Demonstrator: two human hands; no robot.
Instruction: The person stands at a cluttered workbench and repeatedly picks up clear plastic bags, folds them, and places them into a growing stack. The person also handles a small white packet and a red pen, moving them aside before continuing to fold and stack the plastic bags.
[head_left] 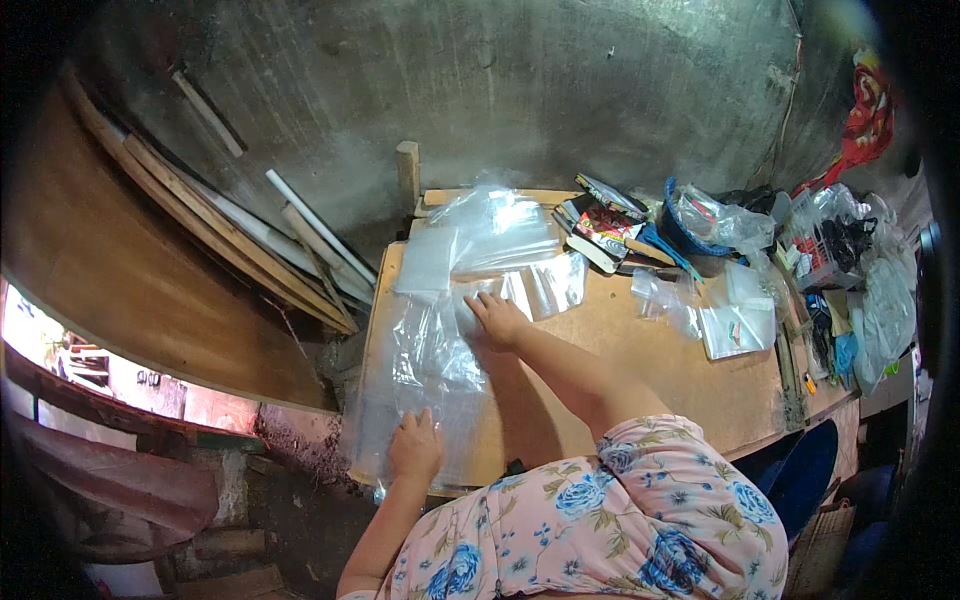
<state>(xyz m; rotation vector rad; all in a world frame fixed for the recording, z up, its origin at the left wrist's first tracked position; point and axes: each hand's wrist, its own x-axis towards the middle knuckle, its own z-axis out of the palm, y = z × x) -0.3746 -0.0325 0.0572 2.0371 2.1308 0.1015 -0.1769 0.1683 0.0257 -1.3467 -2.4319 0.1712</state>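
Right, both hands were down on the clear plastic sheet [430, 370] spread along the left side of the wooden worktop [640, 370]. The left hand [414, 448] pressed flat near the front edge, fingers spread, its grip open and holding nothing. The right hand [496, 320] lay palm-down farther back on the same sheet, fingers loosely apart, nothing clamped. Just behind it sat a pile of clear plastic bags [495, 245]. Well off to the right lay small packets [735, 320], a blue basket [695, 235] and some booklets [608, 228] near the wall.
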